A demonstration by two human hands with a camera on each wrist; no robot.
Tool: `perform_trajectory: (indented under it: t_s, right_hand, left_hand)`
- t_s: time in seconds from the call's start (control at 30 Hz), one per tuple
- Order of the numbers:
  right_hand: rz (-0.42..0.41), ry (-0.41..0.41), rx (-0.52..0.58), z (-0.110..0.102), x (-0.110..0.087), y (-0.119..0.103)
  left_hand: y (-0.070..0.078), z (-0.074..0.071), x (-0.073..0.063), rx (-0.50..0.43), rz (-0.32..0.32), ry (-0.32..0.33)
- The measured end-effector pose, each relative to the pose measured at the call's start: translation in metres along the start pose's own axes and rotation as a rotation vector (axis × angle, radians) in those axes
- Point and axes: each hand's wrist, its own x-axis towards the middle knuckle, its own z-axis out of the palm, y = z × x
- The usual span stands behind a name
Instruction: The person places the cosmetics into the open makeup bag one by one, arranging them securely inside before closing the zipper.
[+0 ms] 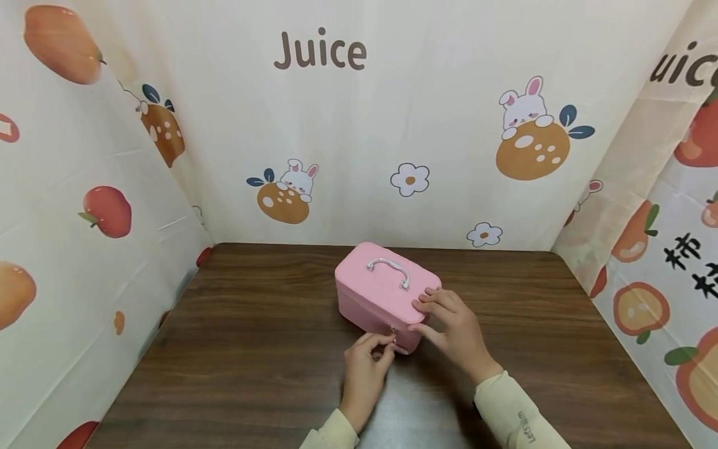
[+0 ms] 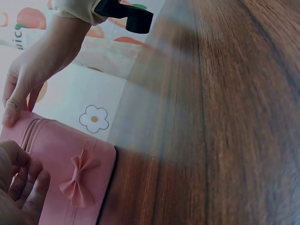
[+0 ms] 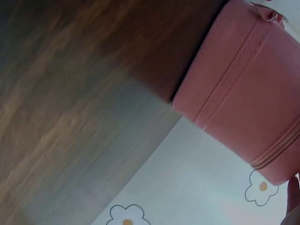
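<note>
A pink zip-up case (image 1: 381, 284) with a silver handle (image 1: 388, 272) on its lid stands on the wooden table. At its front corner my left hand (image 1: 361, 371) pinches the small gold zipper pull (image 1: 394, 333) between thumb and forefinger. My right hand (image 1: 457, 330) rests on the lid's right end, fingers spread on top and thumb at the front edge. The left wrist view shows a pink bow (image 2: 78, 180) on the case's side and the zipper line (image 2: 30, 133) near the lid; there the fingers hide the pull. The lid is down.
The dark wooden table (image 1: 252, 349) extends around the case. Behind it hangs a pale curtain (image 1: 348, 125) printed with fruit, rabbits and flowers, and similar curtains hang at both sides. A black wrist camera (image 2: 139, 18) sits on the right sleeve.
</note>
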Motion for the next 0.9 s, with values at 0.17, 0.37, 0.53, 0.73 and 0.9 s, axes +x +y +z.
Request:
perform_trajectory:
  t_s: [0.17, 0.37, 0.53, 0.73, 0.9]
  right_hand:
    - [0.032, 0.028, -0.029, 0.006, 0.000, -0.011]
    - [0.011, 0.078, -0.087, 0.015, 0.004, -0.021]
    - [0.003, 0.126, -0.099, 0.022, 0.006, -0.027]
    - [0.010, 0.176, -0.118, 0.033, 0.009, -0.035]
    - [0.042, 0.101, -0.050, 0.027, 0.010, -0.027]
  left_hand:
    - [0.003, -0.002, -0.002, -0.003, -0.030, -0.009]
    - [0.005, -0.003, -0.007, -0.007, -0.034, -0.002]
    - [0.006, -0.005, -0.009, 0.001, -0.018, 0.007]
    - [0.007, -0.006, -0.012, 0.000, -0.002, 0.007]
    - [0.007, -0.007, -0.012, 0.008, -0.017, 0.017]
